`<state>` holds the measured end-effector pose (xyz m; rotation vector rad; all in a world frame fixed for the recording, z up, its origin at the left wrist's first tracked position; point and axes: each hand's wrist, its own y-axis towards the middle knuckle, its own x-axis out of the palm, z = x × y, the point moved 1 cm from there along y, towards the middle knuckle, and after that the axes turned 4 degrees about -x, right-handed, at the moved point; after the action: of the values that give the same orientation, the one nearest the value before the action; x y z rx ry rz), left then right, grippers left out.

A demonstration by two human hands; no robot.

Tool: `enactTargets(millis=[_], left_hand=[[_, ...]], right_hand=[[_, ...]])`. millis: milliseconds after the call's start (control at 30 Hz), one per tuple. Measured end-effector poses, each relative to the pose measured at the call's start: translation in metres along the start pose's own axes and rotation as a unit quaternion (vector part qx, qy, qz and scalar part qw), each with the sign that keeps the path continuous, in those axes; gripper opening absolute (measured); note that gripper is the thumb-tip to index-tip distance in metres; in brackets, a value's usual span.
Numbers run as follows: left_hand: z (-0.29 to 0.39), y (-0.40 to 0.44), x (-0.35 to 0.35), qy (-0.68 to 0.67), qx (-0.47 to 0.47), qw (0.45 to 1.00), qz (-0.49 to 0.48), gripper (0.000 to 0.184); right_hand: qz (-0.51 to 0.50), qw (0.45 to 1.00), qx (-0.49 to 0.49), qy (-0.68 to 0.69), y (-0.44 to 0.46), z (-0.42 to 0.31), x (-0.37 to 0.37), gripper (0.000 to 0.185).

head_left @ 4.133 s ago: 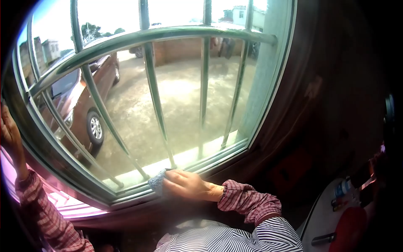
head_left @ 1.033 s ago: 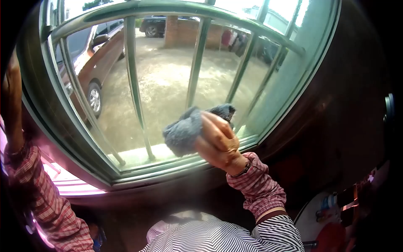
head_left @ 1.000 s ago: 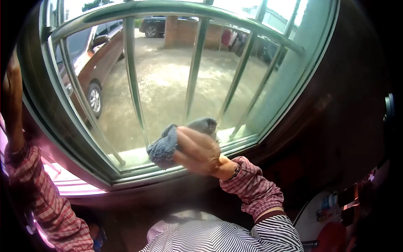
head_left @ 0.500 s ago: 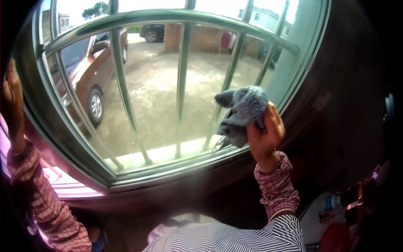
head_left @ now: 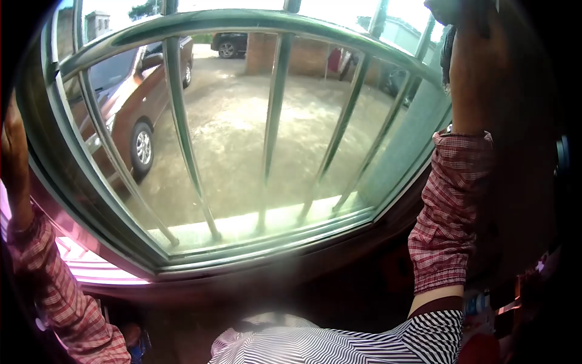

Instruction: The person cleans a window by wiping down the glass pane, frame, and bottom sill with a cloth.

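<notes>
My right hand (head_left: 478,70) is raised at the upper right, beside the right side of the window frame. It is closed on a grey fluffy cloth (head_left: 447,57), of which only a dark edge shows past the hand. The window pane (head_left: 236,151) stands in front of me, with metal bars (head_left: 276,103) behind it. At the far left edge, my left hand (head_left: 13,139) is up beside the left side of the window frame (head_left: 73,164). Its fingers are mostly lost in the dark rim of the view.
Outside, a brown car (head_left: 136,115) stands at the left, and a dark car (head_left: 228,45) is parked farther back near a brick wall (head_left: 273,57). Below the window is a dark ledge. A red object (head_left: 480,350) and a blue-labelled item (head_left: 479,301) are at the lower right.
My right hand has moved up and right with the cloth, from the lower right of the pane to the upper right. My left hand stays at the left edge.
</notes>
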<state>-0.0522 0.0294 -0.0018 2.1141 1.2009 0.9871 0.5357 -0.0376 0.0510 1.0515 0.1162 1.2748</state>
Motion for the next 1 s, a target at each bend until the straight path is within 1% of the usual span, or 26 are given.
enactTargets(millis=[67, 100, 133, 200, 233, 267, 333, 367, 400, 433, 467, 500, 533, 567, 600, 633, 700, 767, 800, 833, 900, 933, 967, 1000], left_hand=[[0.004, 0.001, -0.003, -0.019, -0.013, 0.999, -0.025, 0.035], [0.006, 0.001, -0.005, -0.029, -0.020, 0.999, -0.036, 0.035], [0.007, 0.002, -0.005, -0.026, -0.017, 0.999, -0.034, 0.035], [0.006, 0.000, -0.004, -0.022, -0.011, 0.999, -0.027, 0.035], [-0.002, -0.017, 0.001, 0.068, -0.113, 0.989, -0.064, 0.035], [-0.014, -0.047, 0.009, 0.156, -0.214, 0.959, -0.100, 0.035], [-0.009, -0.042, 0.011, 0.157, -0.242, 0.952, -0.107, 0.035], [0.013, -0.010, 0.002, 0.071, -0.172, 0.979, -0.079, 0.035], [0.024, 0.007, -0.003, -0.016, -0.100, 0.994, -0.049, 0.035], [0.016, -0.009, 0.001, 0.075, -0.160, 0.981, -0.077, 0.036], [-0.001, -0.042, 0.010, 0.166, -0.218, 0.956, -0.105, 0.036], [0.007, -0.025, 0.007, 0.098, -0.196, 0.970, -0.107, 0.036], [0.014, -0.009, 0.004, 0.027, -0.175, 0.978, -0.112, 0.037], [0.022, 0.007, 0.002, -0.044, -0.155, 0.980, -0.120, 0.038], [0.024, 0.008, 0.002, -0.029, -0.119, 0.988, -0.089, 0.038], [0.026, 0.008, 0.006, -0.015, -0.083, 0.995, -0.059, 0.039], [0.018, -0.001, 0.009, 0.010, -0.052, 0.998, -0.033, 0.039], [0.014, -0.007, 0.008, 0.030, -0.031, 0.999, -0.016, 0.039], [0.013, -0.009, 0.006, 0.037, -0.025, 0.999, -0.012, 0.040], [0.014, -0.006, 0.006, 0.043, -0.020, 0.999, -0.008, 0.041], [0.017, -0.004, -0.003, -0.016, -0.115, 0.990, -0.080, 0.042], [0.019, -0.004, -0.005, -0.047, -0.162, 0.979, -0.115, 0.043], [0.006, -0.026, 0.002, 0.052, -0.195, 0.971, -0.126, 0.044], [-0.019, -0.067, 0.013, 0.151, -0.226, 0.953, -0.136, 0.044]], right_hand=[[0.086, 0.980, 0.066, 0.169, 0.036, -0.056, -0.024, 0.019], [0.137, 0.950, 0.105, 0.261, 0.052, -0.082, -0.032, 0.011], [0.196, 0.906, 0.133, 0.350, 0.067, -0.108, -0.040, 0.008], [0.192, 0.899, 0.085, 0.385, 0.064, -0.146, -0.071, 0.022], [0.195, 0.883, 0.082, 0.418, 0.065, -0.170, -0.085, 0.024], [0.203, 0.849, 0.083, 0.481, 0.067, -0.201, -0.101, 0.026], [0.214, 0.764, 0.073, 0.604, 0.069, -0.258, -0.134, 0.031], [0.208, 0.734, 0.056, 0.644, 0.065, -0.282, -0.152, 0.034], [0.188, 0.721, 0.033, 0.666, 0.054, -0.299, -0.173, 0.035], [0.174, 0.707, 0.007, 0.686, 0.040, -0.323, -0.191, 0.037], [0.167, 0.707, -0.012, 0.687, 0.026, -0.337, -0.207, 0.037], [0.130, 0.669, -0.037, 0.731, 0.011, -0.354, -0.225, 0.039], [0.104, 0.656, -0.045, 0.747, -0.010, -0.362, -0.237, 0.041], [0.094, 0.623, -0.054, 0.774, -0.025, -0.374, -0.247, 0.043], [0.065, 0.614, -0.069, 0.784, -0.041, -0.386, -0.259, 0.043], [0.031, 0.617, -0.091, 0.781, -0.060, -0.394, -0.268, 0.042], [-0.035, 0.581, -0.089, 0.808, -0.090, -0.393, -0.280, 0.043], [-0.096, 0.565, -0.093, 0.814, -0.133, -0.401, -0.291, 0.044], [-0.161, 0.541, -0.128, 0.816, -0.146, -0.384, -0.290, 0.046], [-0.164, 0.562, -0.096, 0.805, -0.171, -0.380, -0.296, 0.048], [-0.226, 0.569, -0.013, 0.790, -0.195, -0.339, -0.295, 0.045], [-0.257, 0.572, 0.044, 0.778, -0.205, -0.315, -0.293, 0.044], [-0.246, 0.613, 0.089, 0.746, -0.210, -0.297, -0.286, 0.038], [-0.276, 0.636, 0.130, 0.709, -0.218, -0.275, -0.284, 0.039]])
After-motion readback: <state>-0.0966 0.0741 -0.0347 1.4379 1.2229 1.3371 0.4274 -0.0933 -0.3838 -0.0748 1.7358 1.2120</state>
